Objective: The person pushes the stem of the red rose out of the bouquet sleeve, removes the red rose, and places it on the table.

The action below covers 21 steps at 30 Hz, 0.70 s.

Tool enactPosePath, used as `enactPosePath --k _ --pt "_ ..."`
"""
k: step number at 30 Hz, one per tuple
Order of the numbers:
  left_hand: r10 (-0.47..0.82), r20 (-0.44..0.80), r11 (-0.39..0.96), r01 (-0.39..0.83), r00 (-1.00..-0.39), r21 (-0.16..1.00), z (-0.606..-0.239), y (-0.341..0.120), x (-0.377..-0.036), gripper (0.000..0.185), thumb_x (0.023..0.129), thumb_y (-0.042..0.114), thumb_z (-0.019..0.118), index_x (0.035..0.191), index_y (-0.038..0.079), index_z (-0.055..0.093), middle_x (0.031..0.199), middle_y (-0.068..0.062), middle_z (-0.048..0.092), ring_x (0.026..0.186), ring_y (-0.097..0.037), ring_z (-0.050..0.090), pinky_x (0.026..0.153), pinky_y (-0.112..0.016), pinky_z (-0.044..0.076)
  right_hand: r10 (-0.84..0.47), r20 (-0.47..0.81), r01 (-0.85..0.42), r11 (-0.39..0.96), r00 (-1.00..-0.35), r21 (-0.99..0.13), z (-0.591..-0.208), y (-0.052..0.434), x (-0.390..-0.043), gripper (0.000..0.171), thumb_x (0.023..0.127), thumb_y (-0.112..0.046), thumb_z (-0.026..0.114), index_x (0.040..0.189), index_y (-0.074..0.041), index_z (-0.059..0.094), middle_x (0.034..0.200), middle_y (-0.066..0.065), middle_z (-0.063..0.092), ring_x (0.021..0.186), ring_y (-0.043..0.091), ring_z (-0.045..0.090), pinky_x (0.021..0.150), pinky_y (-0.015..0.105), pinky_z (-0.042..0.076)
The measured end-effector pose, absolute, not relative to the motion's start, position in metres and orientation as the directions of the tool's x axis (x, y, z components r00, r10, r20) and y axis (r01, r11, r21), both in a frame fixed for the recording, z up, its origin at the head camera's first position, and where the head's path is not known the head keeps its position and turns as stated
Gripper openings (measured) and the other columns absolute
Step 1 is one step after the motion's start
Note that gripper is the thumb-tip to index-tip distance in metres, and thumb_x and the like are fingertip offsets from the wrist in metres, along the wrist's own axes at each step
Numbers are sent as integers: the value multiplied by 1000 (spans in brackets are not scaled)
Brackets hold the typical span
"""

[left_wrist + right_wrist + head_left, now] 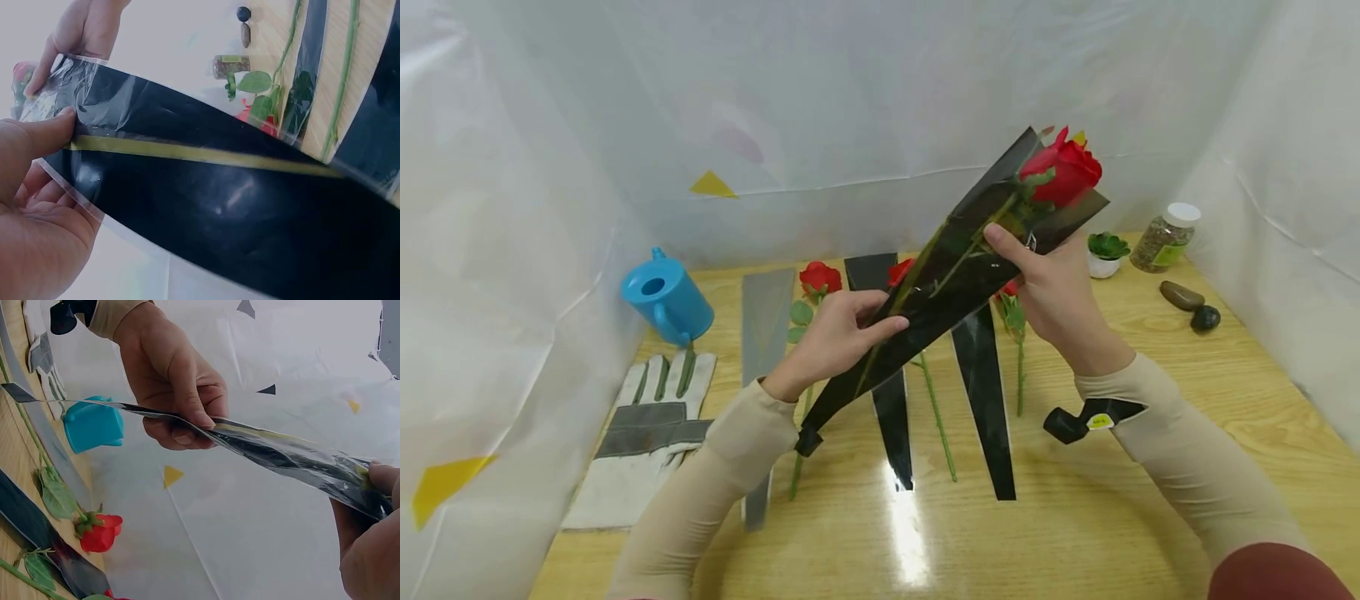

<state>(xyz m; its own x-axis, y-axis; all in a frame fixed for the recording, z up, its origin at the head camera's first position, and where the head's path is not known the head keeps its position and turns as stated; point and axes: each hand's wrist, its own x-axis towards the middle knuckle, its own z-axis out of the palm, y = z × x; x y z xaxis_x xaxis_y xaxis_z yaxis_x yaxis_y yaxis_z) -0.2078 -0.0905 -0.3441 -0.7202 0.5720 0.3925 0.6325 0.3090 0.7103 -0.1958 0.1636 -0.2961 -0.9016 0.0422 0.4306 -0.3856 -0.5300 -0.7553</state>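
A red rose (1063, 171) stands in a black cone-shaped flower sleeve (943, 283) with a gold stripe, held tilted over the table. Its bloom pokes out of the wide upper end. My left hand (842, 333) pinches the sleeve around its middle, thumb on top and fingers beneath; the left wrist view shows the thumb beside the gold stripe (200, 155). Higher up, just below the bloom, my right hand (1060, 287) grips the sleeve with its thumb across the front. In the right wrist view the sleeve (281, 456) appears nearly edge-on between both hands.
Under the sleeve lie several roses, one at left (820, 277), two flat black sleeves (985, 400) and a grey sleeve (765, 333). A blue watering can (673, 300) and work glove (643, 442) are left; a potted succulent (1105, 250), jar (1163, 240) and stones (1182, 295) right.
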Motion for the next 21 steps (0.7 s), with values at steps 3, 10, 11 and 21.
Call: enactPosePath --k 3,10,11,21 --pt "572 409 305 648 -710 698 -343 -89 -208 44 95 21 70 67 13 36 60 0 20 53 -17 19 59 -31 28 58 435 -401 -512 -898 -759 -294 163 -196 72 88 21 59 146 -11 32 150 10 36 137 24 37 106 38 38" --pt "539 444 307 658 -716 688 -342 -86 -209 32 94 18 71 70 12 50 59 1 30 51 -15 28 59 -30 31 120 489 -493 -393 -864 -776 -290 156 -193 79 81 26 64 145 -10 34 146 13 39 136 27 38 106 39 39" --pt "535 441 307 653 -720 693 -342 -86 -209 27 94 18 71 73 11 55 58 1 34 50 -15 31 58 -30 32 124 493 -500 -377 -861 -780 -290 155 -192 80 80 26 65 145 -10 34 146 12 39 136 27 38 105 39 39" --pt "500 416 300 603 -760 739 -340 -80 -206 8 93 17 72 97 11 74 84 7 69 62 -8 60 60 -30 46 60 467 -464 -280 -882 -841 -301 152 -195 64 80 15 73 136 -6 49 133 16 53 123 32 50 97 37 47"
